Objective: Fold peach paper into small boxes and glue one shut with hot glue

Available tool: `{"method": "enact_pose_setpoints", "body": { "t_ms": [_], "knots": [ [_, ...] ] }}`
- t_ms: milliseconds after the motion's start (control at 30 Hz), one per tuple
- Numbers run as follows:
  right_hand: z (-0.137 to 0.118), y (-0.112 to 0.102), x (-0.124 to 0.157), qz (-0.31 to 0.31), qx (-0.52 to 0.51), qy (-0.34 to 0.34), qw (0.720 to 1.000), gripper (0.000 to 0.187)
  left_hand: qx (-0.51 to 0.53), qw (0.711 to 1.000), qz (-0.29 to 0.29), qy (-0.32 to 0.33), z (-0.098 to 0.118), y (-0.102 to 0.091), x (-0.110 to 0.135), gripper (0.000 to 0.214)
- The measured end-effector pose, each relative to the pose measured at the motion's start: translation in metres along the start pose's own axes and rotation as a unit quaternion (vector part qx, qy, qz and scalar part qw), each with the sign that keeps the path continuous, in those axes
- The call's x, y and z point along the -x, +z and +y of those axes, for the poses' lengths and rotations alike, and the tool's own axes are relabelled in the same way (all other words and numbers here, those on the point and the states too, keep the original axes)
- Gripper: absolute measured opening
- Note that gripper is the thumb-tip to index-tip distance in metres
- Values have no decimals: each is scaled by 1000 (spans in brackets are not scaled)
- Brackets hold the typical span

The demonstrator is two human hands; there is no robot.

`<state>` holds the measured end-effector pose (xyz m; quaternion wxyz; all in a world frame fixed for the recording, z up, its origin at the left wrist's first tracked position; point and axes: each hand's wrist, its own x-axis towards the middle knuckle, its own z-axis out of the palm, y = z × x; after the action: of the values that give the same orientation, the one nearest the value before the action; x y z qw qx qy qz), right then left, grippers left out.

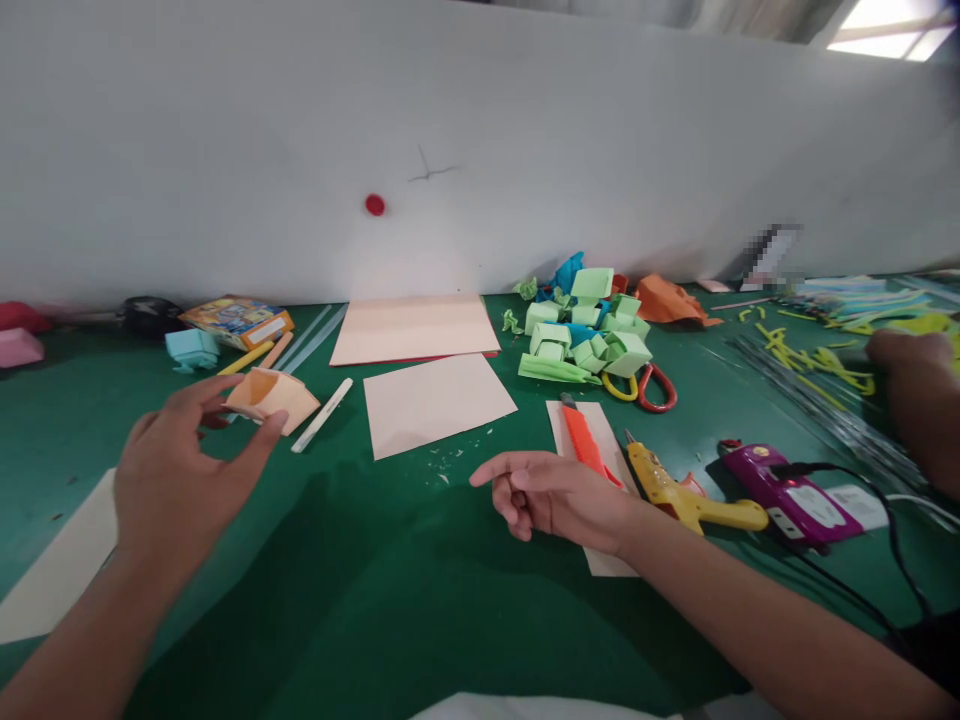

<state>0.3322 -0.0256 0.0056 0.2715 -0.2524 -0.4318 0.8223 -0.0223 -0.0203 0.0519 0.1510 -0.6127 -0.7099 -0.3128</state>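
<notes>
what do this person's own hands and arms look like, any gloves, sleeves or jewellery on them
The left grip and right grip are bare human hands, without gloves. No rings, watches or bracelets show. No sleeves cover the visible forearms, and I see no markings on them. White fabric at the bottom edge may be clothing.

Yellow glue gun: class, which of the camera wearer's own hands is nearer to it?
Right. The right hand is just left of the glue gun, near the orange cutter; the left hand is farther left, holding folded peach paper.
</notes>
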Motion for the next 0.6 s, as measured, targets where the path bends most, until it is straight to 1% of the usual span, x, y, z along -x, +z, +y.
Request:
{"method": "enact_pose_setpoints", "body": {
  "t_ms": [67, 133, 200, 267, 400, 467, 600],
  "knots": [
    [0, 1, 1, -1, 5, 2, 1000, 32, -22, 999, -24, -24, -11, -2, -5, 52],
    [1, 1, 2, -4, 8, 5, 1000, 31, -42, 996, -61, -41, -20, -1, -9, 58],
    [2, 1, 2, -6, 10, 7, 1000, 31, -57, 994, -80, -55, -28, 0, -12, 61],
    [2, 1, 3, -8, 12, 9, 1000, 30, -71, 993, -77, -46, -32, 1, -13, 60],
    [2, 2, 3, -6, 21, 10, 1000, 29, -88, 995, -45, 20, -39, 5, -12, 54],
    [3, 2, 2, -4, 21, 11, 1000, 29, -93, 995, -33, 32, -41, 8, -11, 52],
    [3, 3, 2, -6, 23, 16, 1000, 27, -92, 994, -44, 43, -42, 15, -10, 48]
  ]
}}
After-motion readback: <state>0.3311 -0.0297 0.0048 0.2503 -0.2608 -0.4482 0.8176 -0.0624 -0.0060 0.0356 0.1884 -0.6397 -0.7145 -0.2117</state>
